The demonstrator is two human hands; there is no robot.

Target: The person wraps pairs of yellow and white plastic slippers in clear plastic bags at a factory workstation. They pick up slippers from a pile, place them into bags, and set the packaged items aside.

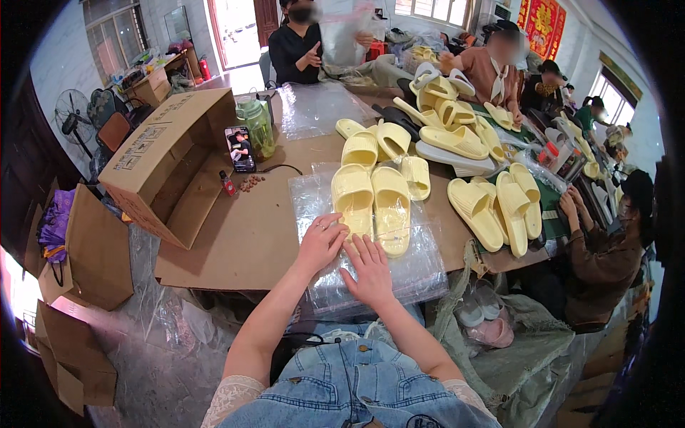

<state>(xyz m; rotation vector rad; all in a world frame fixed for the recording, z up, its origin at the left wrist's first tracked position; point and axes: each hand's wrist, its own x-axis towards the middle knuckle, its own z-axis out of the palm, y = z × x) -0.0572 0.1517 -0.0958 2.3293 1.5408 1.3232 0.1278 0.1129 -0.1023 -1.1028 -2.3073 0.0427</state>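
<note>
A pair of pale yellow slippers, the left slipper [352, 191] and the right slipper [392, 203], lies side by side, soles down, over clear plastic bags [421, 274] at the table's near edge. Whether the pair is inside a bag, I cannot tell. My left hand [322, 242] rests by the left slipper's heel, its fingers laid out over the plastic. Beside it, my right hand [369, 269] lies flat with fingers apart, fingertips near the two heels. Just beyond the pair sit more yellow slippers [359, 148].
An open cardboard box [168, 160], a phone [240, 150], a green jar [255, 128] and a small red bottle [227, 183] stand to the left. Slippers pile up [453, 141] at the right. Co-workers sit across and to the right. A sack [492, 357] hangs near my right side.
</note>
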